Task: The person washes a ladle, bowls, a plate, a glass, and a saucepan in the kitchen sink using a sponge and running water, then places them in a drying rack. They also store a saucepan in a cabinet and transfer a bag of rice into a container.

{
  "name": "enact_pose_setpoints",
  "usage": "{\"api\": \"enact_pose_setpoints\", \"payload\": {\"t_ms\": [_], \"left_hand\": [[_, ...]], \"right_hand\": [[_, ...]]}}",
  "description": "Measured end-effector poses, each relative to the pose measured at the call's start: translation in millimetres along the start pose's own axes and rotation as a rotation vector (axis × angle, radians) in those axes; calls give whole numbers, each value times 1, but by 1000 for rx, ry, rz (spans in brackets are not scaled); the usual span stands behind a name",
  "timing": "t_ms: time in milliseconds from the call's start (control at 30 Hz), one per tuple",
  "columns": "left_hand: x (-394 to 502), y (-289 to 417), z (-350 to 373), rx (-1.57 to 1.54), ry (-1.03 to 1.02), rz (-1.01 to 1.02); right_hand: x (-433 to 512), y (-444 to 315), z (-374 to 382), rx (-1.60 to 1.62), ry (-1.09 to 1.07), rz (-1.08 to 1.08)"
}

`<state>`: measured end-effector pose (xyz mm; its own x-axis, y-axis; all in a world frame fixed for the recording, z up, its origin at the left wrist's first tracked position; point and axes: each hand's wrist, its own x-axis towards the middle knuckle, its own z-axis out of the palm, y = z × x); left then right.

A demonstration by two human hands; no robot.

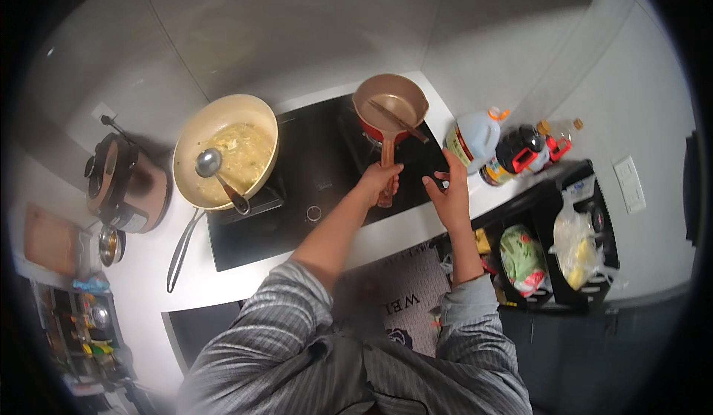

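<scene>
My left hand (pixel 381 181) grips the wooden handle of a small red saucepan (pixel 390 89) with a tan inside, over the right side of the black cooktop (pixel 328 153). Across the saucepan lie dark wooden chopsticks (pixel 398 121), one end past its rim. To the right of the handle, my right hand (pixel 450 189) is raised with fingers apart and holds nothing. On the left of the cooktop stands a large cream-coloured pan (pixel 189 142) with a yellowish soup (pixel 245 147) in it. A metal ladle (pixel 209 162) rests in that pan, its dark handle over the near rim.
Several bottles, among them a pale jug (pixel 476 133) and a dark bottle (pixel 518 144), line the right wall. A black rack (pixel 548 231) holds bagged food below them. Left of the pan are a rice cooker (pixel 131 184) and a metal bowl (pixel 110 245) on the white counter (pixel 139 278).
</scene>
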<state>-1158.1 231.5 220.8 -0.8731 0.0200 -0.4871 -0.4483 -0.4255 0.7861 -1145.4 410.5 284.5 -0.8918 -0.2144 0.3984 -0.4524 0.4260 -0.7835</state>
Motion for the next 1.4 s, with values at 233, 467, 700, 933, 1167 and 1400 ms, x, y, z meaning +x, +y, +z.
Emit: {"api": "enact_pose_setpoints", "payload": {"t_ms": [233, 467, 700, 933, 1167, 1400], "left_hand": [[-66, -28, -17, 267, 41, 205], [-237, -51, -34, 307, 28, 117], [-436, -124, -85, 170, 172, 188], [-677, -245, -116, 10, 646, 154], [-800, -367, -131, -185, 1296, 73], [-881, -424, -123, -642, 1764, 296]], "right_hand": [[23, -3, 1, -57, -262, -115], [-73, -97, -20, 13, -138, -444], [-143, -230, -1, 646, -333, -318], [-306, -358, 107, 751, -775, -538], [-443, -487, 207, 1146, -1042, -693], [-608, -555, 362, 896, -1556, -933]]}}
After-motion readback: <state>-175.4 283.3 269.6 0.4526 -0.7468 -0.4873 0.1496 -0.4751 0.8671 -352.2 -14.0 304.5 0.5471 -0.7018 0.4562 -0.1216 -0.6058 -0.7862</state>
